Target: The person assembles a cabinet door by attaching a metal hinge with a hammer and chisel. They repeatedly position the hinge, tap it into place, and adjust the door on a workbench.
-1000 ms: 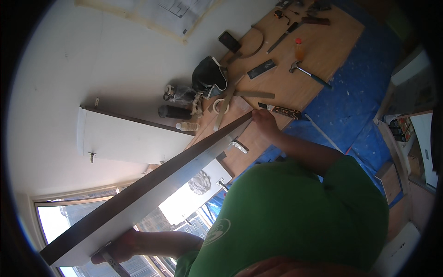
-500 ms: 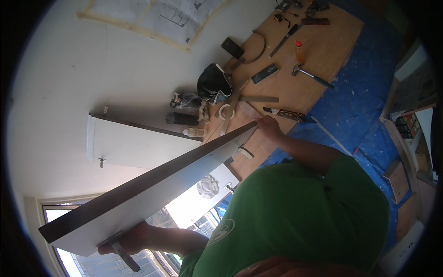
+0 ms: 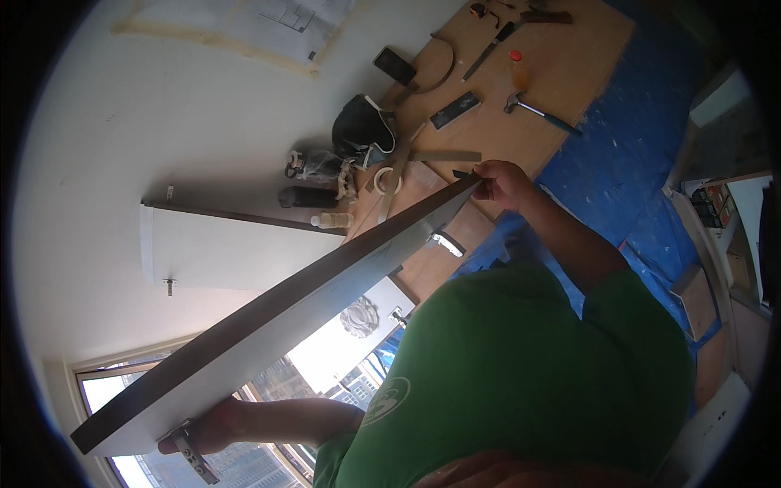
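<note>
In the head view, a long white panel (image 3: 277, 325) with a dark edge runs slantwise between both hands. The left hand (image 3: 207, 429) grasps its lower end by a metal hinge (image 3: 191, 449); the right hand (image 3: 503, 180) grips its upper end, above the wooden floor (image 3: 569, 73), the hammer (image 3: 538, 111) beyond.

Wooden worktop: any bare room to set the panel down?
The worktop is bare right of the hammer, toward the blue sheet. It is crowded around the black bag, tape roll and wood strips.
</note>
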Demonstrator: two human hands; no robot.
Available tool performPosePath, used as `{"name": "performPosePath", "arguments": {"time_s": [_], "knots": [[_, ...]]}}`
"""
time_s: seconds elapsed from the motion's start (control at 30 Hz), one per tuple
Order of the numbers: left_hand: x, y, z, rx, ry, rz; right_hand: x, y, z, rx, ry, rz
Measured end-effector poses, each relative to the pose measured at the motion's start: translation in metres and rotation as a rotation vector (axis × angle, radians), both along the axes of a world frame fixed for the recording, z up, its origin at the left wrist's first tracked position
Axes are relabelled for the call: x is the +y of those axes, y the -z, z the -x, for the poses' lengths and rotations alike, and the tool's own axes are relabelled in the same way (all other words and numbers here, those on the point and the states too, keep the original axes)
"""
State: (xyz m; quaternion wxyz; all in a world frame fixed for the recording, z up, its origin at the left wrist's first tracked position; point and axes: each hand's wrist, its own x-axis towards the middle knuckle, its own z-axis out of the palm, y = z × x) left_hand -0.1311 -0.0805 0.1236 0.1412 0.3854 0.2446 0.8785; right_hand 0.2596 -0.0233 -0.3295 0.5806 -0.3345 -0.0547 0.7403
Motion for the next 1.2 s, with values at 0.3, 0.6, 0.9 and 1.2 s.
{"name": "performPosePath", "arguments": {"time_s": [0.3, 0.6, 0.9, 1.2], "knots": [[-0.013, -0.01, 0.052, 0.168, 0.662, -0.01, -0.007, -0.019, -0.024, -0.165, -0.068, -0.09], [0.005, 0.002, 0.016, -0.047, 0.226, -0.064, -0.006, -0.047, -0.025, -1.302, -0.016, -0.224], [0.003, 0.012, 0.019, 0.169, 0.791, 0.052, 0.011, -0.076, -0.052, -1.415, -0.029, -0.295], [0.011, 0.02, 0.014, 0.209, 0.682, 0.127, -0.061, 0.064, -0.084, -1.247, -0.752, -0.017]]}}
